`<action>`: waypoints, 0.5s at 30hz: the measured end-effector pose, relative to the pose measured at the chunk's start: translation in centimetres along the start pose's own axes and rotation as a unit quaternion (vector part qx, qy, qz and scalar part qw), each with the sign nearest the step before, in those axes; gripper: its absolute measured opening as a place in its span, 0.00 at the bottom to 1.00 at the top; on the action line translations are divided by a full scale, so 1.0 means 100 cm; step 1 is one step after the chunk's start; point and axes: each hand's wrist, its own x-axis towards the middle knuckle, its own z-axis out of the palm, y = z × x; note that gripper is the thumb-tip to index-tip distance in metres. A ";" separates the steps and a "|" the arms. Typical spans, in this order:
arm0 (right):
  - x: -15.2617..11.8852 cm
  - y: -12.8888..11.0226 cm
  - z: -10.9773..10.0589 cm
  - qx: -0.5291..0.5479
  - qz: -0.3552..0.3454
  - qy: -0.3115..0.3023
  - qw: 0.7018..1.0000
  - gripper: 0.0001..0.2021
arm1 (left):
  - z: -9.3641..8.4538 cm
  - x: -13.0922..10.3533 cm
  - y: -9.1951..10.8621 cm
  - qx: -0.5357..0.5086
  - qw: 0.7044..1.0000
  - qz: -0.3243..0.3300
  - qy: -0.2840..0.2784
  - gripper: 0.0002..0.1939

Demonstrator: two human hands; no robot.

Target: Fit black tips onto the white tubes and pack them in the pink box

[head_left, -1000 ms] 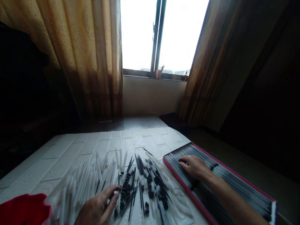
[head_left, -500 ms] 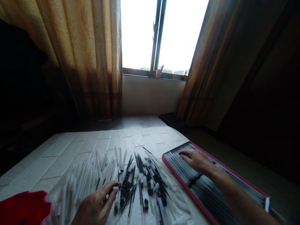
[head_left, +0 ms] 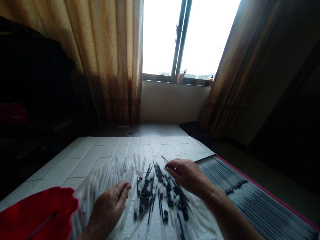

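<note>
My left hand [head_left: 108, 208] is closed in a pinch between the clear plastic tubes [head_left: 97, 180] and the middle pile; what it holds is hidden. My right hand [head_left: 186, 171] hangs over the far end of the black refills and caps [head_left: 178, 196], its fingers curled together, with anything between them too small to tell. Another cluster of black refills and caps [head_left: 146, 193] lies between the hands. At the right, a pink-edged tray [head_left: 268, 193] holds rows of pens, partly covered by my right forearm.
A red scalloped container [head_left: 60, 203] with a thin stick in it sits at the lower left. The table cover [head_left: 85, 153] has a white brick pattern. Behind are curtains, a window and a pink cup [head_left: 180, 78] on the sill.
My right hand has moved left from above the tray to the refill pile. My left fingers have closed together. The view has turned left, showing more of the red container.
</note>
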 end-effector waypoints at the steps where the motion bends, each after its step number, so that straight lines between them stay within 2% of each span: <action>1: 0.003 -0.004 0.008 0.006 -0.004 -0.004 1.000 0.10 | 0.000 0.000 -0.001 0.001 1.000 0.001 0.000 0.14; 5: 0.011 -0.012 0.035 0.030 -0.025 -0.021 0.999 0.10 | 0.001 0.000 -0.005 0.012 1.000 0.003 0.012 0.13; 8: 0.012 -0.010 0.052 0.048 -0.034 -0.026 0.998 0.10 | 0.005 -0.002 -0.009 0.022 1.000 0.011 0.018 0.13; 12: 0.008 0.008 0.072 0.070 -0.020 -0.015 0.997 0.11 | 0.005 -0.003 -0.008 0.034 0.999 0.022 0.006 0.12; 15: 0.006 0.024 0.079 0.086 -0.015 -0.003 0.996 0.12 | 0.002 -0.005 -0.003 0.071 0.996 0.023 -0.039 0.09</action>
